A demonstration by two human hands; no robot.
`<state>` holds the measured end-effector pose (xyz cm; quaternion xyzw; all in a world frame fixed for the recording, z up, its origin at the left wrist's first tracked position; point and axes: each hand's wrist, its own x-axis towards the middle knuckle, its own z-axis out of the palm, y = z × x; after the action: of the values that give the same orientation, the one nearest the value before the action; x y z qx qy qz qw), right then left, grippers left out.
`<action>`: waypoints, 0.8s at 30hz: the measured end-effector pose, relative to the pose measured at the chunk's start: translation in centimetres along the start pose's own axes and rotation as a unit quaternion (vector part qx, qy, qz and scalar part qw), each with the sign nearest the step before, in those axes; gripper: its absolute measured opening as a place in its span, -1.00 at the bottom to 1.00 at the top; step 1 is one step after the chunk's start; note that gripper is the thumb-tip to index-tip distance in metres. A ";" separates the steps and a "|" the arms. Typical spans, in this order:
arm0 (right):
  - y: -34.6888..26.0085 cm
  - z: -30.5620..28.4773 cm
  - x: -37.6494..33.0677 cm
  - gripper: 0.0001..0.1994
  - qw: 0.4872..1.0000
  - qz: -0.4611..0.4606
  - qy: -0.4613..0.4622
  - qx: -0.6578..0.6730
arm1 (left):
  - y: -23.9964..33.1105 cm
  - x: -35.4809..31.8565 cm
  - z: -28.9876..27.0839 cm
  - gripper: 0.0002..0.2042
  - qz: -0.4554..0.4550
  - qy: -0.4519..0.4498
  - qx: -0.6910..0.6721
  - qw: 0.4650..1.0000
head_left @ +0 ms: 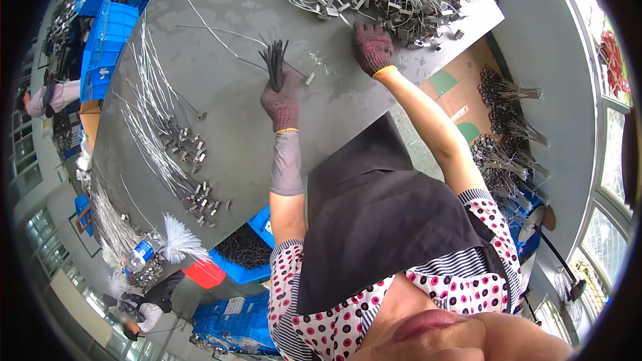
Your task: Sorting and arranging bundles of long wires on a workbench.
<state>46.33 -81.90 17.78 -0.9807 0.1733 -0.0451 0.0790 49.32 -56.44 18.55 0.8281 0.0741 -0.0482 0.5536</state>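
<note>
My left hand (281, 101), in a dark red knitted glove with a grey sleeve cover, is closed around a bundle of thin black strips (274, 65) that fan out above the fist. Thin wires (224, 41) lie beside and behind the bundle. A small metal block (309, 79) rests just right of that hand. My right hand (373, 47), gloved alike, has its fingers curled at the near edge of a heap of metal clips (408, 10) with silvery wires. A pale sliver shows by its fingertips; what they grip is hidden.
More clipped wires (190, 150) lie along the grey table's (234, 117) left side. Blue crates (107, 47) stand beyond the left edge. A plastic bottle (140, 256) and white ties (180, 239) sit at lower left. Wire bundles (501, 140) hang at right. Two people are farther off.
</note>
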 end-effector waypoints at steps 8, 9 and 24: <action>3.7 -1.9 -8.5 -0.79 0.961 0.105 -0.082 0.243 | 2.0 -4.6 8.1 -0.73 -0.167 -0.197 -0.247 0.934; 4.7 -2.2 -10.5 -0.76 0.903 0.145 -0.047 0.402 | 2.1 -5.2 9.2 -0.75 -0.214 -0.221 -0.241 0.920; 15.7 -9.2 -40.0 -0.70 0.761 0.285 -0.313 0.492 | 2.3 -5.2 15.1 -0.83 -0.299 -0.226 -0.501 0.780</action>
<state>2.58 -83.84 21.74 -0.6723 0.3640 0.2103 0.6093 44.66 -71.62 15.74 0.3357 0.2049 -0.3529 0.8490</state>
